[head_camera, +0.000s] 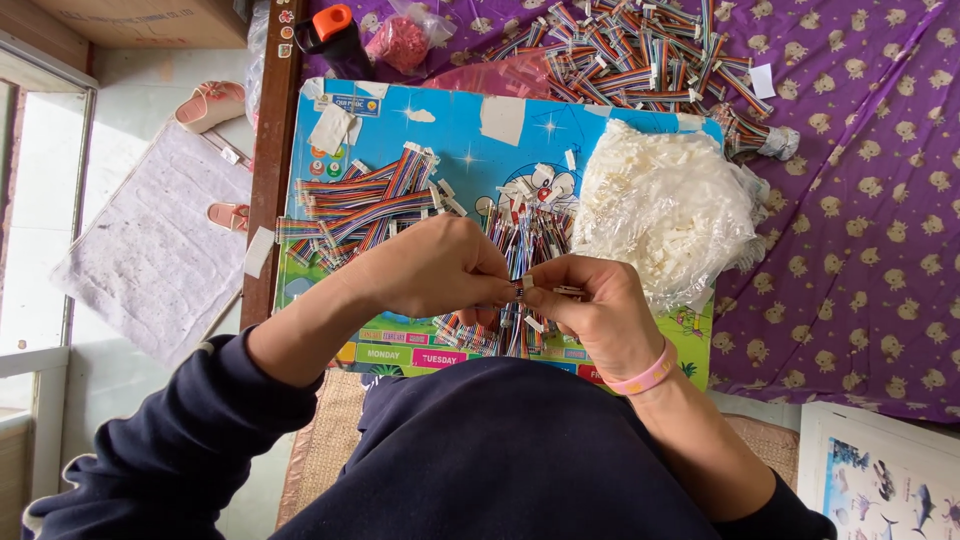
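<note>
- I see my left hand (435, 265) curled over, its fingertips pressed together in a pinch on the end of a short rainbow ribbon cable (519, 291), right at the centre of the view.
- My right hand (590, 315) meets it from the other side; thumb and forefinger pinch a small white plastic connector (570, 291) just beside the cable end, so the two hands are touching at the fingertips.
- The cable end sits between both pinches, held above the blue cartoon board (460, 125) and close to my body.
- A pink wristband (642, 377) circles my right wrist; dark navy sleeves (180, 440) cover both arms.
- Below the hands, a loose heap of ribbon cables (515, 255) lies on the board, and a neater sheaf of ribbon cables (365, 205) lies to its left.
- A clear plastic bag of white connector housings (665, 205) rests on the board's right part, near my right hand.
- Farther off, a large pile of finished cables (640, 50) is spread on the purple printed cloth (860, 220).
- A dark bottle with an orange cap (335, 40) and a small bag of pink pieces (400, 40) sit at the board's far edge.
- A pink slipper (210, 103) lies on the floor, well apart on the left.
</note>
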